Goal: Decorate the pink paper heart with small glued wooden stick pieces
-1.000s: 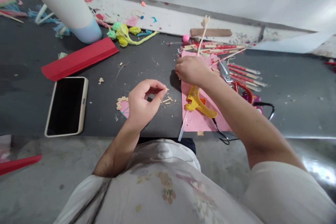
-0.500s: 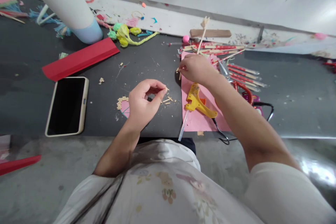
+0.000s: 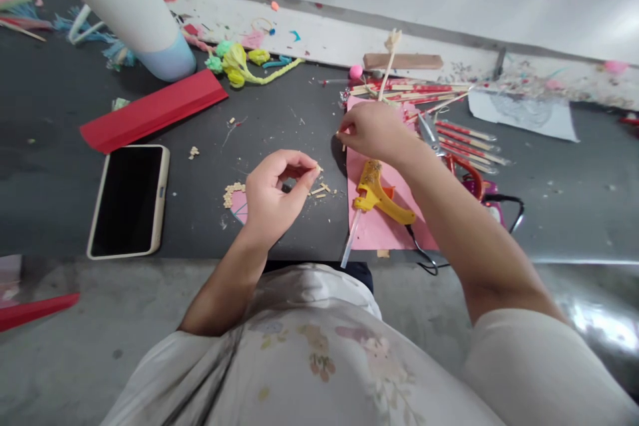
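Observation:
My left hand [image 3: 277,196] is closed in a pinch, with a tiny pale wooden stick piece [image 3: 318,168] at its fingertips. Beneath it, partly hidden, lies a pink paper shape [image 3: 240,206] edged with small wooden bits [image 3: 232,190]. Short cut stick pieces [image 3: 320,192] are scattered just right of that hand. My right hand [image 3: 372,130] also pinches, over the left edge of a pink sheet [image 3: 359,233]; a small stick piece shows at its fingertips. On the sheet rests a yellow glue gun [image 3: 382,196] with a clear glue stick in its back.
A phone [image 3: 128,201], a red folded strip [image 3: 154,113] and a tall bottle [image 3: 150,26] stand or lie at left. Red-handled scissors [image 3: 464,170], wrapped sticks [image 3: 472,143] and a sheet with a drawing [image 3: 524,113] are at right. The glue gun's cord [image 3: 424,256] hangs over the front edge.
At right, the sheet with the drawing has come down onto the table and shows plainly now. My right fingertips have closed in lower beside the small stick pieces; my left hand barely moved.

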Action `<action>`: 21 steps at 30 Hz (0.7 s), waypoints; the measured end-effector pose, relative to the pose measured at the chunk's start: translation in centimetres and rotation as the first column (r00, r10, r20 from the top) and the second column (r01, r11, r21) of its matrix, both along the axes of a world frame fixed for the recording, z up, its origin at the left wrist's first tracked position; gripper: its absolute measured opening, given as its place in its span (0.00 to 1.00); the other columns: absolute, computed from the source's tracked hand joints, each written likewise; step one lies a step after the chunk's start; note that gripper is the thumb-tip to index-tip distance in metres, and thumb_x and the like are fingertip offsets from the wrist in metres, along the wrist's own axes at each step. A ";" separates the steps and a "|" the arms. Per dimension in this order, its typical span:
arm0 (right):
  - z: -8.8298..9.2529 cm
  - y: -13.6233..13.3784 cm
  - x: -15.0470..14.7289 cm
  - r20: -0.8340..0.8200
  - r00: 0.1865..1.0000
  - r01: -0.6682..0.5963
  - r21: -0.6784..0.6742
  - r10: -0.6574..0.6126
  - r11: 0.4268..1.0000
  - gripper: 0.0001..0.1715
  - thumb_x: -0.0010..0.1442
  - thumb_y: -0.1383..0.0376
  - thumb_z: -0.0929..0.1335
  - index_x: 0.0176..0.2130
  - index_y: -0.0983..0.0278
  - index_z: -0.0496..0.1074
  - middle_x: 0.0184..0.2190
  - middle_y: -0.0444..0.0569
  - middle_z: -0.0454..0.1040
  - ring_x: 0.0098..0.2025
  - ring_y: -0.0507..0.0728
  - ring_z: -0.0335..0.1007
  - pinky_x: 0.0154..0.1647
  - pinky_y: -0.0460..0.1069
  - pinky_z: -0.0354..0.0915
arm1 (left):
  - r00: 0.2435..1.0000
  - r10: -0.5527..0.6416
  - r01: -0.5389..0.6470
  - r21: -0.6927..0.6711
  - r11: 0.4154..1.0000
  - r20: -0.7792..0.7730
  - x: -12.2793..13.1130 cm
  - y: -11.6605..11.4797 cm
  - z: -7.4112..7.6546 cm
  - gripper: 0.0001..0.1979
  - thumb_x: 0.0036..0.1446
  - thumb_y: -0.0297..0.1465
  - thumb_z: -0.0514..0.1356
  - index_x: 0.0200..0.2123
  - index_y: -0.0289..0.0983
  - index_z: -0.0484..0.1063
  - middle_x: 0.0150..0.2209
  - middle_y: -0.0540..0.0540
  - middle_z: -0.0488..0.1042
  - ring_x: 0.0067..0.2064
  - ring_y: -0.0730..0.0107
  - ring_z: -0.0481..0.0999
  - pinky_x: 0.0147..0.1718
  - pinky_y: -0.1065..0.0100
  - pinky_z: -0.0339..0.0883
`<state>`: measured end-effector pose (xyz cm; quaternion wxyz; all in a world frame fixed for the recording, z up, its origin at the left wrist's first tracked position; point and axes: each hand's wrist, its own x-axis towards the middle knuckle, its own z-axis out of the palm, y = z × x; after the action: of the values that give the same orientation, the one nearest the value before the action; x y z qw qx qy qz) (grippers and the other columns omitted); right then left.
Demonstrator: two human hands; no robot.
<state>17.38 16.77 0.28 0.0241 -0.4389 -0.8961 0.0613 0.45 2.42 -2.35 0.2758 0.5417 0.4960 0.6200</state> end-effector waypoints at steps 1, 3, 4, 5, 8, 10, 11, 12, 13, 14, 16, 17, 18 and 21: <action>0.4 -0.4 0.3 -0.104 0.995 -0.008 -0.039 0.004 0.999 0.07 0.53 0.70 0.68 0.30 0.66 0.78 0.27 0.52 0.77 0.32 0.58 0.69 0.33 0.52 0.59 | 1.000 0.000 0.000 0.006 1.000 0.001 0.0 0.0 0.0 0.06 0.53 0.24 0.67 0.34 0.39 0.75 0.32 0.53 0.78 0.32 0.80 0.78 0.34 0.78 0.73; 1.2 -1.6 0.8 -0.346 0.938 -0.047 -0.144 -0.006 0.988 0.05 0.53 0.69 0.70 0.31 0.65 0.78 0.25 0.48 0.75 0.28 0.54 0.67 0.30 0.50 0.60 | 1.000 0.001 -0.001 0.025 1.000 0.005 0.0 0.1 0.0 0.06 0.53 0.24 0.67 0.34 0.39 0.75 0.32 0.53 0.78 0.32 0.80 0.77 0.34 0.79 0.73; 1.6 -2.3 1.0 -0.464 0.886 -0.079 -0.186 -0.016 0.979 0.05 0.53 0.69 0.70 0.32 0.64 0.79 0.24 0.47 0.75 0.26 0.52 0.66 0.29 0.49 0.60 | 1.000 0.001 -0.001 0.038 0.999 0.010 0.0 0.1 0.0 0.07 0.53 0.23 0.67 0.34 0.39 0.75 0.32 0.53 0.78 0.32 0.81 0.77 0.34 0.79 0.73; 1.9 -3.1 1.2 -0.562 0.827 -0.109 -0.209 -0.028 0.972 0.04 0.53 0.68 0.71 0.32 0.64 0.79 0.25 0.46 0.74 0.26 0.51 0.65 0.27 0.48 0.60 | 1.000 -0.001 0.001 0.052 0.999 0.016 0.0 0.1 0.0 0.07 0.52 0.23 0.67 0.34 0.39 0.75 0.32 0.53 0.78 0.32 0.81 0.77 0.34 0.79 0.73; 2.4 -5.7 1.4 -0.737 0.672 -0.180 -0.265 -0.078 0.947 0.04 0.54 0.67 0.72 0.32 0.65 0.79 0.26 0.45 0.74 0.25 0.48 0.64 0.24 0.46 0.59 | 0.999 -0.026 0.023 0.095 0.995 0.029 0.1 0.0 0.2 0.07 0.53 0.22 0.67 0.34 0.38 0.75 0.31 0.53 0.77 0.32 0.80 0.77 0.34 0.78 0.73; 2.5 -7.2 1.3 -0.795 0.592 -0.201 -0.304 -0.131 0.931 0.04 0.55 0.67 0.73 0.33 0.65 0.79 0.26 0.45 0.73 0.26 0.48 0.65 0.24 0.45 0.59 | 0.999 -0.044 0.040 0.128 0.991 0.028 0.2 -0.2 0.4 0.08 0.53 0.22 0.67 0.35 0.39 0.75 0.31 0.53 0.77 0.32 0.80 0.77 0.34 0.78 0.73; 2.4 -7.9 1.3 -0.815 0.558 -0.210 -0.322 -0.157 0.923 0.04 0.54 0.67 0.73 0.33 0.65 0.79 0.27 0.44 0.73 0.26 0.48 0.65 0.24 0.45 0.60 | 0.998 -0.050 0.046 0.146 0.988 0.027 0.3 -0.2 0.5 0.08 0.53 0.22 0.67 0.35 0.39 0.75 0.31 0.53 0.76 0.33 0.80 0.77 0.34 0.78 0.73; 2.3 -8.5 1.2 -0.832 0.525 -0.219 -0.337 -0.181 0.916 0.04 0.54 0.67 0.73 0.34 0.65 0.79 0.27 0.44 0.74 0.27 0.48 0.66 0.24 0.45 0.60 | 0.998 -0.054 0.049 0.163 0.985 0.026 0.3 -0.3 0.6 0.08 0.53 0.22 0.67 0.35 0.39 0.75 0.32 0.52 0.76 0.33 0.80 0.77 0.34 0.77 0.73; 2.2 -9.0 1.1 -0.847 0.493 -0.228 -0.348 -0.201 0.909 0.04 0.54 0.67 0.74 0.34 0.64 0.79 0.28 0.44 0.74 0.27 0.48 0.66 0.25 0.44 0.61 | 0.998 -0.057 0.051 0.178 0.983 0.028 0.3 -0.4 0.7 0.08 0.53 0.22 0.67 0.35 0.39 0.75 0.32 0.52 0.76 0.33 0.79 0.77 0.34 0.77 0.73; 2.0 -9.5 1.0 -0.861 0.460 -0.235 -0.353 -0.216 0.906 0.04 0.54 0.67 0.74 0.34 0.63 0.79 0.28 0.44 0.74 0.27 0.48 0.66 0.25 0.44 0.62 | 0.998 -0.060 0.054 0.191 0.980 0.030 0.3 -0.4 0.8 0.08 0.53 0.22 0.67 0.36 0.39 0.75 0.32 0.52 0.77 0.33 0.79 0.77 0.34 0.77 0.73; 1.6 -10.3 0.7 -0.889 0.394 -0.233 -0.342 -0.233 0.910 0.04 0.55 0.67 0.74 0.34 0.62 0.80 0.29 0.44 0.75 0.28 0.48 0.67 0.26 0.45 0.63 | 0.997 -0.068 0.060 0.209 0.976 0.034 0.4 -0.5 0.9 0.07 0.54 0.23 0.67 0.35 0.39 0.75 0.32 0.52 0.77 0.33 0.78 0.77 0.33 0.76 0.74; 1.5 -10.6 0.6 -0.902 0.361 -0.222 -0.330 -0.237 0.918 0.04 0.54 0.67 0.75 0.34 0.62 0.80 0.28 0.44 0.75 0.28 0.48 0.67 0.26 0.45 0.63 | 0.997 -0.071 0.062 0.217 0.974 0.034 0.4 -0.5 0.9 0.06 0.54 0.24 0.67 0.35 0.39 0.75 0.32 0.51 0.77 0.33 0.78 0.78 0.32 0.76 0.74; 1.3 -10.9 0.4 -0.913 0.330 -0.205 -0.316 -0.238 0.926 0.04 0.54 0.68 0.75 0.34 0.61 0.80 0.28 0.43 0.75 0.28 0.48 0.68 0.27 0.45 0.64 | 0.997 -0.074 0.065 0.222 0.973 0.033 0.4 -0.5 0.9 0.06 0.54 0.25 0.67 0.35 0.39 0.75 0.31 0.51 0.76 0.33 0.77 0.78 0.32 0.75 0.74; 1.0 -11.6 -0.3 -0.940 0.246 -0.160 -0.279 -0.236 0.947 0.07 0.53 0.70 0.75 0.34 0.59 0.81 0.27 0.42 0.75 0.29 0.49 0.68 0.28 0.46 0.65 | 0.996 -0.086 0.077 0.232 0.970 0.031 0.3 -0.6 1.0 0.06 0.55 0.26 0.67 0.35 0.40 0.75 0.31 0.51 0.76 0.32 0.77 0.78 0.31 0.73 0.74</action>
<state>17.08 5.13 1.24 0.4991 -0.3273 -0.6570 0.4606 0.78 1.82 -1.36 0.2464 0.5771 0.3921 0.6727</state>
